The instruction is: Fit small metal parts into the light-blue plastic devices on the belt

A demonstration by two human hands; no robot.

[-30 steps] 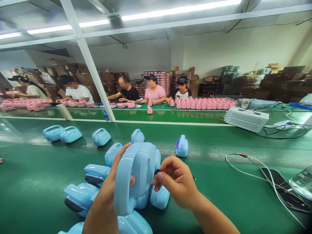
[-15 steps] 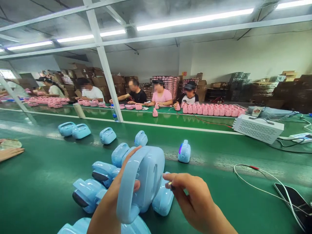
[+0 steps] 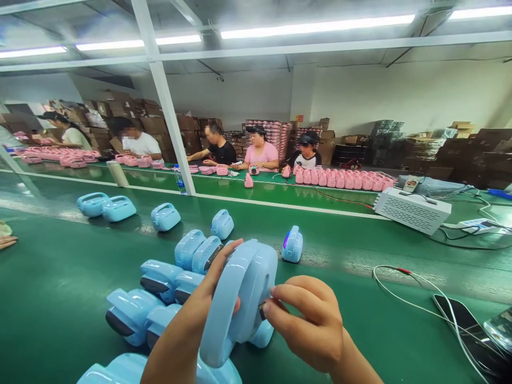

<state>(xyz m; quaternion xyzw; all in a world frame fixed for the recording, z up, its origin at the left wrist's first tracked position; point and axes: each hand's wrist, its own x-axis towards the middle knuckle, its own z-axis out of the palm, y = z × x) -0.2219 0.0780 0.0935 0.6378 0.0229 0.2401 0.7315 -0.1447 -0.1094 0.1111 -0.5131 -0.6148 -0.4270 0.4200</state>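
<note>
A glossy light-blue device with a loop handle [image 3: 256, 290] is raised above the green table, tilted, its slotted side facing right. My left hand [image 3: 212, 288] is wrapped round it from the left and behind. My right hand [image 3: 310, 320] pinches a small dark piece with a shiny end [image 3: 262, 311] between thumb and fingers, at the device's right side. Whether that piece touches the slot cannot be told. Several more blue devices [image 3: 130, 314] lie on the table behind and below my left arm. One upright blue device [image 3: 293, 245] shows a purple glow.
A white cable [image 3: 390, 268] and a phone [image 3: 460, 314] lie at the right. Behind them stands a grey slotted box [image 3: 414, 209]. Several people sit across the green table [image 3: 340, 277] by rows of pink devices [image 3: 344, 178]. Another person's hand [image 3: 7, 241] shows at the left edge.
My right hand has brought the small piece against or near the device's side. The held device has turned slightly and shifted right. The surrounding scene has shifted left in view.
</note>
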